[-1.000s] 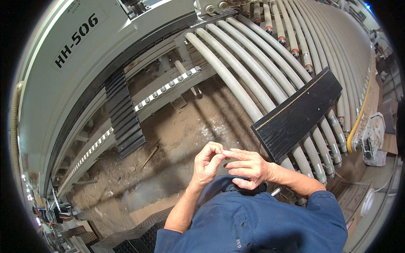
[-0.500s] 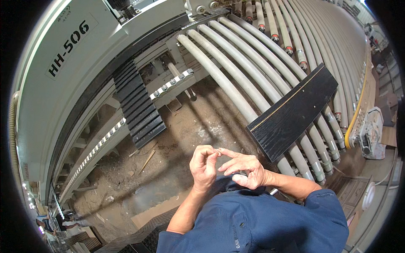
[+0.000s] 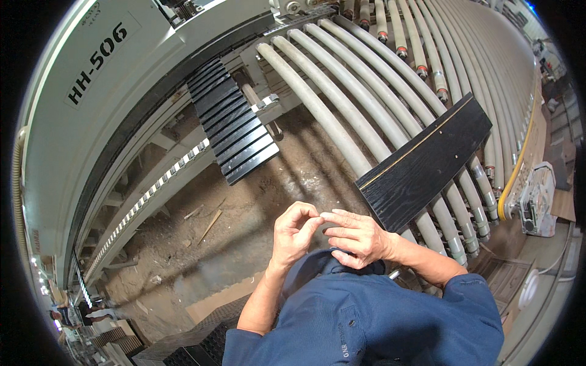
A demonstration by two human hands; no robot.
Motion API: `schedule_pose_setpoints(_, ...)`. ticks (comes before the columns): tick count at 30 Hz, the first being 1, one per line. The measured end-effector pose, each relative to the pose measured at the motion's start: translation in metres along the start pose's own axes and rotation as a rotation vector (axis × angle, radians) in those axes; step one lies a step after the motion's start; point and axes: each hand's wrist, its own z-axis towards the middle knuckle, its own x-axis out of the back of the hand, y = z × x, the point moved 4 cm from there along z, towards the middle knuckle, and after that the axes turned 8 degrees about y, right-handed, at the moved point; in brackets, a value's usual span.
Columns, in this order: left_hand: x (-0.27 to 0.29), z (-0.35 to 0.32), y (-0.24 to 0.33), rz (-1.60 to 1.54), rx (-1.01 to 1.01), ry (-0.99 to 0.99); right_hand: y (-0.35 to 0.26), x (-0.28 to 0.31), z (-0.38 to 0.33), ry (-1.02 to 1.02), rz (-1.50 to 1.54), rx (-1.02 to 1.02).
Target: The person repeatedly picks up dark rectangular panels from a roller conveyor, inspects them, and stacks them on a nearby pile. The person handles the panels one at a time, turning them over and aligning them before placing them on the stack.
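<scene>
My left hand (image 3: 295, 234) is raised in front of my chest, its thumb and index finger pinched together. Whatever lies in that pinch is too small to make out. Against those fingertips rests the index finger of my right hand (image 3: 360, 239), whose other fingers are apart, slightly bent, with the thumb held below. Just beyond my right hand, a black wood-grain board (image 3: 427, 163) with a pale line along it lies across grey roller tubes (image 3: 332, 113). Both hands are apart from the board.
A row of black slatted strips (image 3: 235, 125) sits on the large pale machine (image 3: 67, 158) at left. Underneath is a dusty floor (image 3: 183, 244) with scraps and a wood sliver (image 3: 210, 226). A yellow-edged belt guard (image 3: 511, 177) stands at the right.
The black strips have moved right and away from me along the machine. My hands have risen slightly, and the right fingers are drawn closer to the left pinch.
</scene>
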Motion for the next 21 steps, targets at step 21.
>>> schedule_pose_setpoints(21,-0.050,0.025,-0.033,-0.552,0.459,-0.178,0.025,0.027,-0.025,0.167,0.574,-0.363)
